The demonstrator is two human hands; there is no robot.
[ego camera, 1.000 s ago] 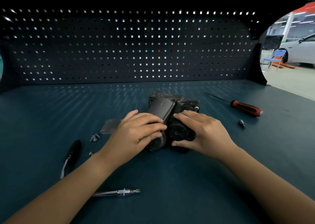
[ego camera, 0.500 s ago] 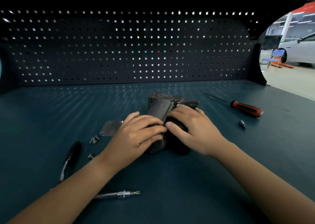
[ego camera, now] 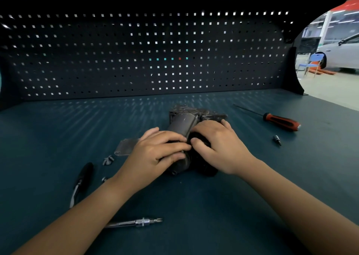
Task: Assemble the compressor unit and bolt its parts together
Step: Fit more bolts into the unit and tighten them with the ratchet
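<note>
Both hands were on the compressor unit [ego camera: 186,122], which sat roughly mid-worktop [ego camera: 213,216], lying on the dark teal surface with its grey cylindrical motor body pointing away from the camera toward the pegboard [ego camera: 136,50]. The left hand [ego camera: 155,153] was wrapped over the near end of that cylinder, fingers curled across the top, so its grip was clamped on the unit. The right hand [ego camera: 219,148] covered the darker black part just beside the cylinder, fingers spread over it and thumb tucked in against the left fingertips; that grip was closed on the unit too. The two hands were touching each other right at the seam between the grey and black sections.

Loose stuff around it: a flat metal plate [ego camera: 125,147] lay just left of the unit, partly hidden under the left hand. A couple of small bolts [ego camera: 108,160] sat near the plate's front corner, and another small one [ego camera: 104,179] was right beside the left wrist. Further left was a ratchet handle [ego camera: 82,179] with a black grip, and near the front edge a chrome extension bar [ego camera: 134,222] with a bit on its tip poked out from under the left forearm. Off to the right, well apart from the unit, lay a red-and-black screwdriver [ego camera: 279,121], with a small socket bit [ego camera: 277,139] just in front of it.
</note>
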